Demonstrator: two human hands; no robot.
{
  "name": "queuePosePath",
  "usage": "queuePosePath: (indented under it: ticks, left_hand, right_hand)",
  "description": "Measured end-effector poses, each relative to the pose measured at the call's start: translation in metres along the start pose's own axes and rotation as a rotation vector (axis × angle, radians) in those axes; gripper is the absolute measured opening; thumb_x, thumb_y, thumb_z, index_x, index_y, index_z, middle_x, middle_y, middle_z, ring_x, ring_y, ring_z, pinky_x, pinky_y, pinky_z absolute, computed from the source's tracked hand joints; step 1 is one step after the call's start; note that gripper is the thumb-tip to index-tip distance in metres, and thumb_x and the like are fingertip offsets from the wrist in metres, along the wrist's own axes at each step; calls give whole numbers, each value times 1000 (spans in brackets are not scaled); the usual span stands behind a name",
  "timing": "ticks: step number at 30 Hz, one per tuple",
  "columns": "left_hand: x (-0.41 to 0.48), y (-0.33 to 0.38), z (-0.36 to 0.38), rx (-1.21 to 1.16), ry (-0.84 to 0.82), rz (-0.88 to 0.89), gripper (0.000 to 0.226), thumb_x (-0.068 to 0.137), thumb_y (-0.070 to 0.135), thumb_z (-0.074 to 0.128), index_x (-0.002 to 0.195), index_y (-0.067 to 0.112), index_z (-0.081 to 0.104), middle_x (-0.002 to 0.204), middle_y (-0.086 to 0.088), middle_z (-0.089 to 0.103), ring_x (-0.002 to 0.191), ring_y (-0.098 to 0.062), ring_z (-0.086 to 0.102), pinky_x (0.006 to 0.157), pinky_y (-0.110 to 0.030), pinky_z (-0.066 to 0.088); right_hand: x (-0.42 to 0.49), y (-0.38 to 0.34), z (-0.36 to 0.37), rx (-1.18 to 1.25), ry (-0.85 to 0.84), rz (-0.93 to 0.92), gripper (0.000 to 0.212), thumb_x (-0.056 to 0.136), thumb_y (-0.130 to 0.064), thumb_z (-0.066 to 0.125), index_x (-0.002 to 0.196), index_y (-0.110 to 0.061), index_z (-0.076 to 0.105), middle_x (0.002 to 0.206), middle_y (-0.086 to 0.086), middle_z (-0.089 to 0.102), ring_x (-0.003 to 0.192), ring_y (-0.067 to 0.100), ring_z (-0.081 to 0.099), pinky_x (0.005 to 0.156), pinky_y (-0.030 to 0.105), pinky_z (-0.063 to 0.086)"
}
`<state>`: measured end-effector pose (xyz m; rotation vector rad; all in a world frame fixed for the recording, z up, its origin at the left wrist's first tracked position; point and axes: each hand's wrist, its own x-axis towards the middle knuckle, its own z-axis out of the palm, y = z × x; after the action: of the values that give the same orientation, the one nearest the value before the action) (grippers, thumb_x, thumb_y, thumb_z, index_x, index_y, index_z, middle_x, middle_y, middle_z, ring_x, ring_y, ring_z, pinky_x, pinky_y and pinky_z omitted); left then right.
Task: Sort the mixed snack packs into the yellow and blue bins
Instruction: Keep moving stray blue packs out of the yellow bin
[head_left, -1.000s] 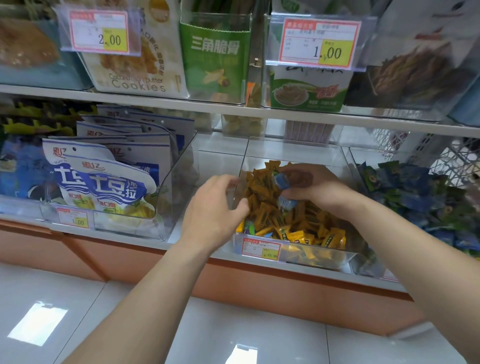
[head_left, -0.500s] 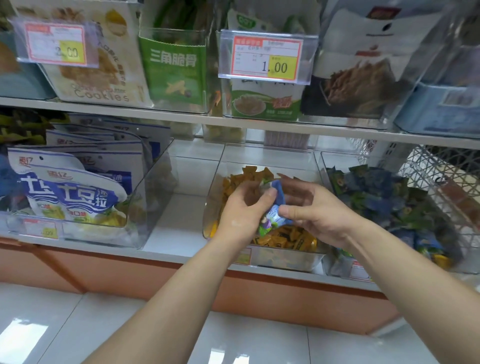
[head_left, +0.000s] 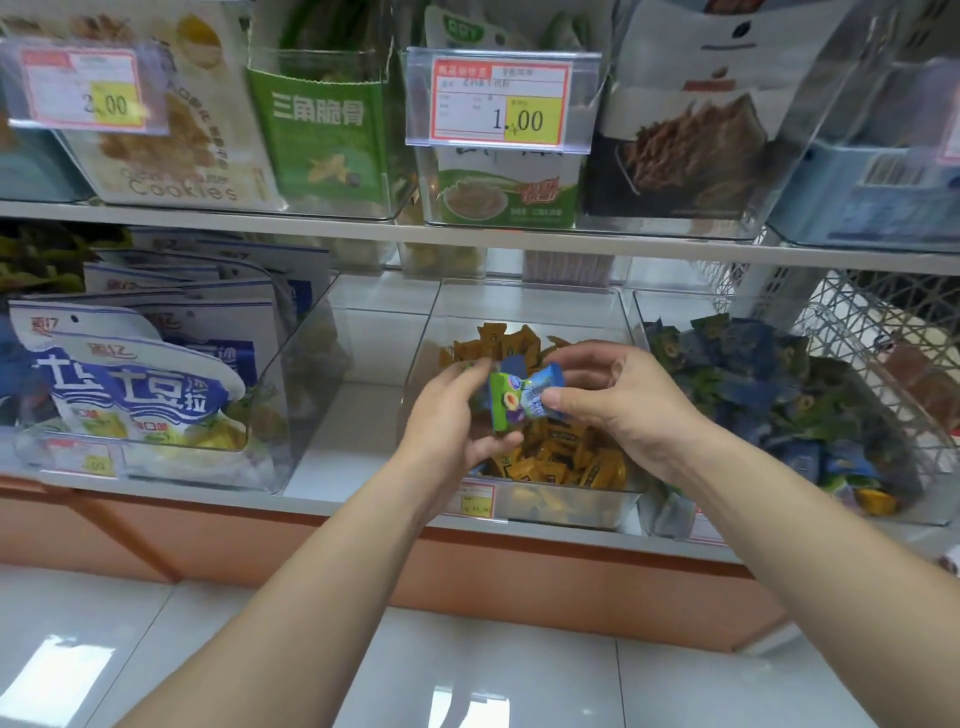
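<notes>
Snack packs (head_left: 523, 397) pinched between left hand (head_left: 448, 422) and right hand (head_left: 618, 410).

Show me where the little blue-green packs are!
Head view, middle: the blue-green packs are held between the left hand and right hand, just above the clear bin of yellow packs.

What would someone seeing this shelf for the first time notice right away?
Dead centre, the left hand and right hand hold blue and green snack packs above a clear bin of yellow packs. Right of it lies a heap of blue packs, and a red-bordered 1.00 price tag hangs at the upper shelf.
</notes>
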<state>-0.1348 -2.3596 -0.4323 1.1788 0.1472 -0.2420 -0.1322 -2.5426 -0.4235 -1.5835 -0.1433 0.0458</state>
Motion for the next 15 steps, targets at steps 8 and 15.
queuePosePath:
  ticks: [8,15]
  left_hand:
    - [-6,27,-44,498,62,308,29,87,20,75,112,16,62,105,-15,71,91,-30,72,68,-37,62]
    - [-3,34,-96,703,279,393,29,83,31,78,103,19,60,87,-1,71,67,-7,69,57,-26,57]
  right_hand:
    - [19,-1,27,-111,51,-14,15,90,-16,73,103,-20,70,87,0,77,81,15,72,64,25,57]
    - [60,37,76,-957,-458,2,10,91,-36,70,97,-29,72,93,-17,66,92,6,61,72,19,45]
